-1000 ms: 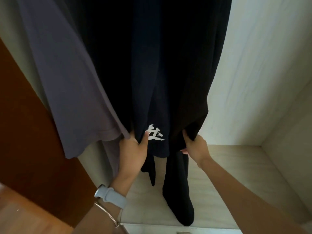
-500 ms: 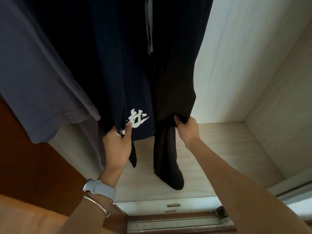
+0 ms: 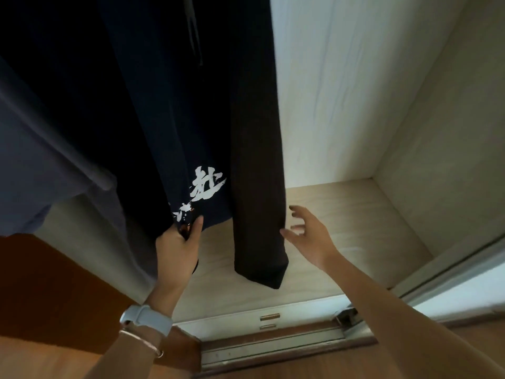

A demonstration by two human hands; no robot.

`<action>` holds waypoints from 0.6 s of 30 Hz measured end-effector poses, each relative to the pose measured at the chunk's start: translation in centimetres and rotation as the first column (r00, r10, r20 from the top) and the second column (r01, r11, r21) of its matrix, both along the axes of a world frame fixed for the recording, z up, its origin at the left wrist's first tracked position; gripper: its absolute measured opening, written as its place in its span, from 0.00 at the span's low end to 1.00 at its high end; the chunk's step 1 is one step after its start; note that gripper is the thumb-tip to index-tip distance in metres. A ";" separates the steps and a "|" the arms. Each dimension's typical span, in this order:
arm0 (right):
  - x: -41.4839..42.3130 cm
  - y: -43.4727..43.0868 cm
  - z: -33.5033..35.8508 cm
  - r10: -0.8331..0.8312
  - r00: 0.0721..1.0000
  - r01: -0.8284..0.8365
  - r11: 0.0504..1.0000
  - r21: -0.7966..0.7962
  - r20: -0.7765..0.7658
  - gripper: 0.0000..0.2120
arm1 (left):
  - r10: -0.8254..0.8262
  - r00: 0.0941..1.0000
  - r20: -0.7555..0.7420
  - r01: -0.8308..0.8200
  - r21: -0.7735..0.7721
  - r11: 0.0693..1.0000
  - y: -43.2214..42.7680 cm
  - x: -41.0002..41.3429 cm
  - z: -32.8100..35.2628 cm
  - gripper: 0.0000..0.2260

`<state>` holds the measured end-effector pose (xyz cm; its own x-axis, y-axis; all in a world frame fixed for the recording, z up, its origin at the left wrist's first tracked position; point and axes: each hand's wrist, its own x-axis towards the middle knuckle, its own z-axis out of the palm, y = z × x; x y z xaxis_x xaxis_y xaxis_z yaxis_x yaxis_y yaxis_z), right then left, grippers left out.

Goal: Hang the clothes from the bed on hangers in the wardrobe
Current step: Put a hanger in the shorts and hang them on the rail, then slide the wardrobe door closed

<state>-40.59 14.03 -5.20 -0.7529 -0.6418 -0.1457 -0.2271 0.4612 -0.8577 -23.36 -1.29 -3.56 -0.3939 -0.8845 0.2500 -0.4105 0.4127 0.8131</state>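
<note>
The dark brown garment (image 3: 257, 160) hangs vertically, its end pointing down above the wardrobe floor (image 3: 355, 222). Left of it, the left hand (image 3: 177, 250) pinches the navy printed garment (image 3: 169, 105); the right hand (image 3: 311, 236) is spread open just right.

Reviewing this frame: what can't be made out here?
1. Hangers and rail: head view, cut off by the top edge.
2. Fingertips of the left hand: hidden behind the navy garment hem.
3. White print: lower part crumpled in that grip, unreadable.
4. Right hand: blurred; contact with the brown garment unclear.
</note>
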 end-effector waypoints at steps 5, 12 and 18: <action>1.5 9.5 -4.1 -0.025 0.997 0.004 0.965 0.262 0.079 0.15 | -0.232 0.956 0.178 0.183 0.255 0.949 0.2 1.9 -4.7 0.12; 12.2 23.1 -13.3 -0.501 0.832 0.365 0.819 0.444 0.240 0.14 | -0.780 0.517 0.354 0.379 0.722 0.579 6.6 3.2 -14.8 0.05; 22.3 30.4 -17.1 -0.763 0.536 0.500 0.632 0.592 0.362 0.09 | -0.886 0.351 0.304 0.187 0.904 0.385 13.2 5.4 -21.2 0.06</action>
<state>-18.33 44.46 -22.29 -0.6256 0.1882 -0.7571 0.6920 0.5819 -0.4272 -17.99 11.87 -24.76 -0.5333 -0.0567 -0.8440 -0.8128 0.3108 0.4927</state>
